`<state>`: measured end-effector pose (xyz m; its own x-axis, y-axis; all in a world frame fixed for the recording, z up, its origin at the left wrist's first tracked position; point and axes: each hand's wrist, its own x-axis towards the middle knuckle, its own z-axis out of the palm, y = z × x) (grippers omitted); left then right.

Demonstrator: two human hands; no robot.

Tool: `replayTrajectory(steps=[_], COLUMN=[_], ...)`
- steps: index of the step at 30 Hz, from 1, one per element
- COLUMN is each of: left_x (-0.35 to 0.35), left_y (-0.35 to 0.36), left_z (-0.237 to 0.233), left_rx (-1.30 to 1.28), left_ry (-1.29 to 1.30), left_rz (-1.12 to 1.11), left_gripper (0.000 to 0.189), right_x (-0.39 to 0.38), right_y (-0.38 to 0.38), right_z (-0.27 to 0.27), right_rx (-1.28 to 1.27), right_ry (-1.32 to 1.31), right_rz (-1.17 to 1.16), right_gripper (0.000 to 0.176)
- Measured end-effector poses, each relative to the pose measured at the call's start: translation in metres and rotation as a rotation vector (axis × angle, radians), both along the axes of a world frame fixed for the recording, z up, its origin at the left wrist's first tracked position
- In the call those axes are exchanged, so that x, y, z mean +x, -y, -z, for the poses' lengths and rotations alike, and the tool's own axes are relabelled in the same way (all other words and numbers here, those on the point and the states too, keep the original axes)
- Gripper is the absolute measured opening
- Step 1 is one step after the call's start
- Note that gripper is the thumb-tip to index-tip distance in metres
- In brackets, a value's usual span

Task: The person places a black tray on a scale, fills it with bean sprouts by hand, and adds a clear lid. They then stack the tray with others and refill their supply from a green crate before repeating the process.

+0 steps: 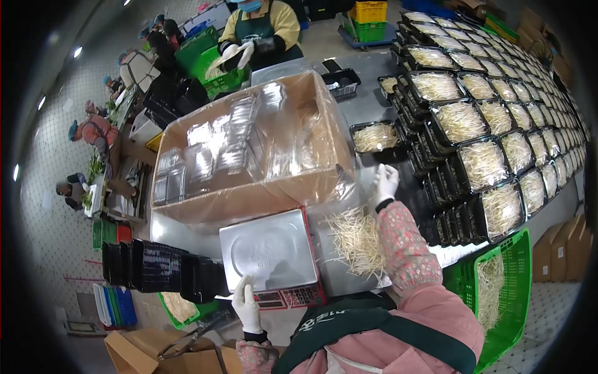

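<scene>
My left hand, in a white glove, is at the front left corner of a red scale with a metal plate; its fingers are apart. The plate is bare. My right hand, also gloved, is above the table just beyond a loose pile of bean sprouts, its fingers slightly bent and apart, nothing seen in them. A black tray of sprouts lies beyond it. Stacked filled trays stand to the right. Empty black trays are nested left of the scale.
A cardboard box of clear plastic lids stands behind the scale. Across the table a gloved person works by a green crate. A green basket of sprouts is at the right. Other people are at the far left.
</scene>
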<state>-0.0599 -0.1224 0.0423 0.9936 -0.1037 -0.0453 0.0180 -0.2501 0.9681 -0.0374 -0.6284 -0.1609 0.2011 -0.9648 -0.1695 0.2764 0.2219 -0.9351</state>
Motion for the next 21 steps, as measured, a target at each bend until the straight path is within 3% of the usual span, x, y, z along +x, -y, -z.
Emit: replayTrajectory(steps=[2, 4, 8, 10, 13, 14, 15, 16, 17, 18, 21], left_x=[0.005, 0.019, 0.056, 0.077, 0.116, 0.122, 0.121, 0.147, 0.144, 0.143, 0.136], left_y=[-0.014, -0.039, -0.079, -0.096, -0.135, -0.148, -0.138, -0.199, -0.201, -0.208, -0.224], left_z=[-0.001, 0.008, -0.017, -0.045, -0.063, -0.062, -0.093, -0.021, -0.012, 0.004, 0.043], left_rx=[0.17, 0.36, 0.628, 0.83, 1.034, 1.115, 1.097, 0.954, 0.901, 0.857, 0.747], left_ry=[0.095, 0.268, 0.619, 0.72, 0.718, 0.614, 0.245, 0.412, 0.302, 0.216, 0.124], left_rz=[-0.023, -0.072, -0.205, -0.339, -0.484, -0.45, -0.314, -0.198, -0.128, -0.024, 0.195], left_gripper=[0.033, 0.038, 0.05, 0.055, 0.071, 0.073, 0.066, 0.053, 0.044, 0.044, 0.042], right_x=[-0.054, -0.112, -0.216, -0.254, -0.275, -0.27, -0.263, -0.253, -0.243, -0.229, -0.195], right_y=[-0.017, -0.041, -0.093, -0.113, -0.147, -0.159, -0.168, -0.171, -0.172, -0.175, -0.16], right_z=[-0.004, -0.032, -0.069, -0.031, 0.008, 0.006, 0.003, 0.003, 0.006, -0.003, 0.014], right_rx=[-0.403, -0.409, -0.677, -0.833, -0.817, -0.698, -0.746, -0.79, -0.814, -0.704, -0.697], right_ry=[-0.278, -0.321, -0.784, -0.891, -0.983, -0.94, -0.928, -0.918, -0.936, -0.958, -0.951], right_rz=[0.078, 0.009, -0.076, -0.031, -0.021, -0.095, -0.118, -0.126, -0.139, -0.207, -0.223], right_gripper=[0.025, 0.028, 0.038, 0.046, 0.054, 0.056, 0.057, 0.057, 0.058, 0.061, 0.06])
